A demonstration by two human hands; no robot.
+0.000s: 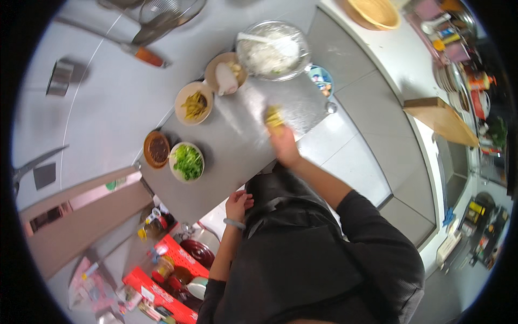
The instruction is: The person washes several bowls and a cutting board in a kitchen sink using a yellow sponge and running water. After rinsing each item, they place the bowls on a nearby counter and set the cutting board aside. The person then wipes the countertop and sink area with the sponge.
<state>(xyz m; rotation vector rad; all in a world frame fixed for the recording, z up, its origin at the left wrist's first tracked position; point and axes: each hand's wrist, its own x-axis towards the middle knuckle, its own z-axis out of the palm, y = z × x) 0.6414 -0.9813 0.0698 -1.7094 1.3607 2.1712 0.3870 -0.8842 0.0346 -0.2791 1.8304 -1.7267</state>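
My right hand (pixel 285 146) grips a blurred yellowish food piece (pixel 274 116) with pale ridges, held over the grey metal tabletop (pixel 243 141). Nothing is in my left hand (pixel 238 202), which hangs by the dark apron (pixel 295 259) at the table's near edge, fingers slightly apart. Along the far side stand a plastic-covered bowl (pixel 273 50) of white food, a beige bowl (pixel 213 67) with a whitish oblong piece, and a bowl of yellow-green strips (pixel 195 104). Farther left are a brown bowl of dark sauce (pixel 157 150) and a bowl of chopped greens (pixel 187 163).
On the tiled wall hang a wooden-handled utensil (pixel 149 56), a wire strainer (pixel 172 12) and scissors (pixel 38 162). To the right, a wooden board (pixel 441 117) leans by a sink (pixel 453 162). Red crates (pixel 162 291) with jars stand at lower left. A yellow basket (pixel 374 14) sits on the counter.
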